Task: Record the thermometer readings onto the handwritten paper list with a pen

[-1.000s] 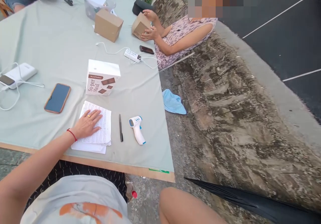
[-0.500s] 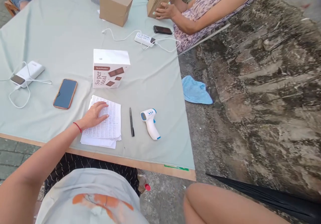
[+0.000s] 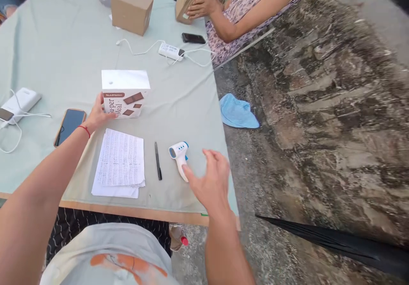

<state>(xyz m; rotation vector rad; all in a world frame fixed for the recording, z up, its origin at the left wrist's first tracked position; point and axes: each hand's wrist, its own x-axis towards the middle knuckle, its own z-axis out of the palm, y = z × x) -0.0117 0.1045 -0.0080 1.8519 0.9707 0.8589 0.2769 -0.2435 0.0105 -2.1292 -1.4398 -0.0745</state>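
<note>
At the lower left corner of a white "Super Meal" box, my left hand has its thumb on the front face and its fingers around the left side. The box stands upright on the table. My right hand, fingers apart and holding nothing, is over the table's right part. It partly covers the handle of a white and blue infrared thermometer; whether it touches it I cannot tell. A black pen lies between the thermometer and a stack of printed sheets. Left of the sheets is a phone.
A cloth-covered table holds a cardboard box, white power banks with cables and a black phone. Another person's hands hold a second carton. Blue cloth lies beyond the right edge, near rough rock.
My left hand has left the paper sheets and moved forward to the white box. My right hand has come into view near the thermometer. The view has shifted slightly.
</note>
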